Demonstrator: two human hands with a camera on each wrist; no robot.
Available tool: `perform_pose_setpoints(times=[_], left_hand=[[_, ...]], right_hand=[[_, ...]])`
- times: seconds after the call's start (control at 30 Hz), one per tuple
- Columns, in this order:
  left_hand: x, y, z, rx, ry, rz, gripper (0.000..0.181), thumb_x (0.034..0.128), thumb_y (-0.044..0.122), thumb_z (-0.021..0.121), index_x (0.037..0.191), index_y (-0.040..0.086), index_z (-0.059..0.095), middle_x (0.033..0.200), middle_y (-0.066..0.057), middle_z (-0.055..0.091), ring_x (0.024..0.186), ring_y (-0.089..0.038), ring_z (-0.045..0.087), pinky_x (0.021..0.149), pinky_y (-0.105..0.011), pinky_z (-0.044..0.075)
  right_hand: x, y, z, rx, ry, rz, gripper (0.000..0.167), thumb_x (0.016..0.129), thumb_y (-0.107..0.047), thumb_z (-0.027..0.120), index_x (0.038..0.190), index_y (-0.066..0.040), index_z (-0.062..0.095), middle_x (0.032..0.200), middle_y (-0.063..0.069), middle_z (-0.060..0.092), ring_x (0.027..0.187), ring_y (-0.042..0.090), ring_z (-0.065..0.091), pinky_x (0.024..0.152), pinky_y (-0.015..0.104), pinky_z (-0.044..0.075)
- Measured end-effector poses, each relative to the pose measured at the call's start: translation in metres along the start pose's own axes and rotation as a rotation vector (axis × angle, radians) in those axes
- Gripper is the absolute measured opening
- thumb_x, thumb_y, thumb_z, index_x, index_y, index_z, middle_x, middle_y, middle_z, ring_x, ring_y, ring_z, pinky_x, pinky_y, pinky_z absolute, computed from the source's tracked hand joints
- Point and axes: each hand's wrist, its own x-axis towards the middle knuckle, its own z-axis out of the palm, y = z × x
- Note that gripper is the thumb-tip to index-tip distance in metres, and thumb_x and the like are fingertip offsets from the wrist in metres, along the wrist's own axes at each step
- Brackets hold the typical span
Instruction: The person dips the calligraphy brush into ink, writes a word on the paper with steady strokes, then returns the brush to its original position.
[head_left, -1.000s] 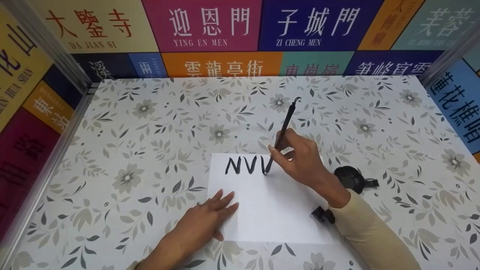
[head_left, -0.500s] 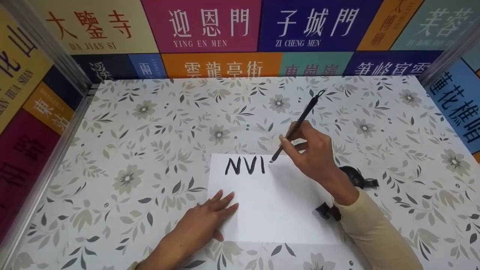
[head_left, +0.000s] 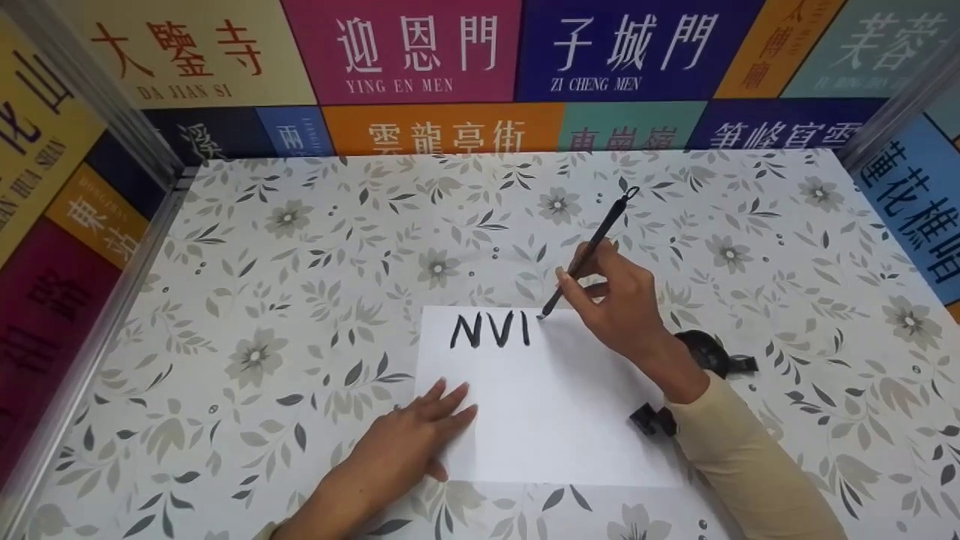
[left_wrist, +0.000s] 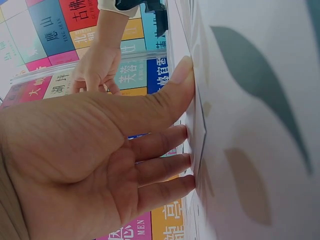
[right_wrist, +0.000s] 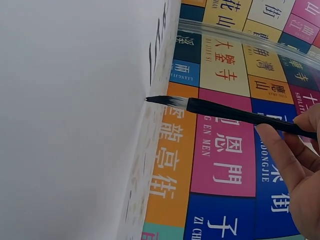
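Right hand [head_left: 619, 300] is clamped on the brush [head_left: 592, 244], thumb & fingertips pinching its thin black shaft abt. midway. Shaft leans away to the upper right and finishes in a small loop; the bristles [right_wrist: 167, 101] are dark, tapered, w/ a pale band near the shaft. Their tip is at the paper [head_left: 570, 420], just inside its top edge, to the right of black letters [head_left: 491, 330] "NVI"; I cannot tell if it touches. Left hand [head_left: 409, 442] lies w/ fingers stretched & a bit apart, tips on the paper near its left edge. Paper is white, smooth, rectangular, w/ a wide blank part under the letters. Tablecloth [head_left: 360, 247] has a grey leaf-and-flower print and gives much room btw. paper and the coloured panels [head_left: 420, 52]. Right side is tighter: a round black dish [head_left: 703, 351] sits just beside the wrist, partly hidden.
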Motion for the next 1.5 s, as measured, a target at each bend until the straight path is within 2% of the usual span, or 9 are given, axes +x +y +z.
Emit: perform_pose_setpoints(times=[0.4, 0.83, 1.3, 1.5], left_hand=[[0.0008, 0.0002, 0.0004, 0.002, -0.007, -0.011, 0.079, 0.0644, 0.032, 0.073, 0.138, 0.012, 0.052, 0.149, -0.007, 0.038, 0.136, -0.03, 0.035, 0.089, -0.057, 0.046], [0.001, -0.0011, 0.0019, 0.022, 0.027, 0.032, 0.079, 0.0618, 0.03, 0.076, 0.136, 0.01, 0.055, 0.147, -0.009, 0.042, 0.133, -0.031, 0.039, 0.086, -0.05, 0.049], [0.0002, -0.0006, 0.0003, 0.016, 0.005, 0.01, 0.08, 0.0634, 0.031, 0.075, 0.138, 0.012, 0.053, 0.148, -0.007, 0.039, 0.135, -0.03, 0.037, 0.088, -0.054, 0.047], [0.0009, -0.0006, 0.0007, 0.016, 0.007, 0.01, 0.079, 0.0633, 0.031, 0.075, 0.137, 0.012, 0.053, 0.148, -0.007, 0.039, 0.135, -0.03, 0.037, 0.087, -0.054, 0.048]], right_hand=[[-0.0015, -0.0002, 0.0001, 0.035, -0.044, 0.003, 0.021, 0.082, -0.002, 0.071, 0.095, 0.003, 0.055, 0.079, 0.007, 0.065, 0.072, 0.015, 0.068, 0.052, 0.024, 0.054], [-0.0001, -0.0041, -0.0021, 0.062, -0.103, 0.02, 0.019, 0.083, -0.001, 0.07, 0.093, 0.003, 0.054, 0.077, 0.007, 0.066, 0.071, 0.015, 0.068, 0.051, 0.024, 0.054], [0.0011, -0.0048, -0.0054, 0.077, -0.145, 0.011, 0.019, 0.082, 0.001, 0.069, 0.094, 0.003, 0.055, 0.075, 0.004, 0.066, 0.067, 0.013, 0.067, 0.05, 0.019, 0.052], [0.0007, -0.005, -0.0061, 0.073, -0.166, 0.0, 0.018, 0.082, 0.001, 0.068, 0.094, 0.002, 0.055, 0.075, 0.005, 0.065, 0.066, 0.014, 0.067, 0.048, 0.022, 0.053]])
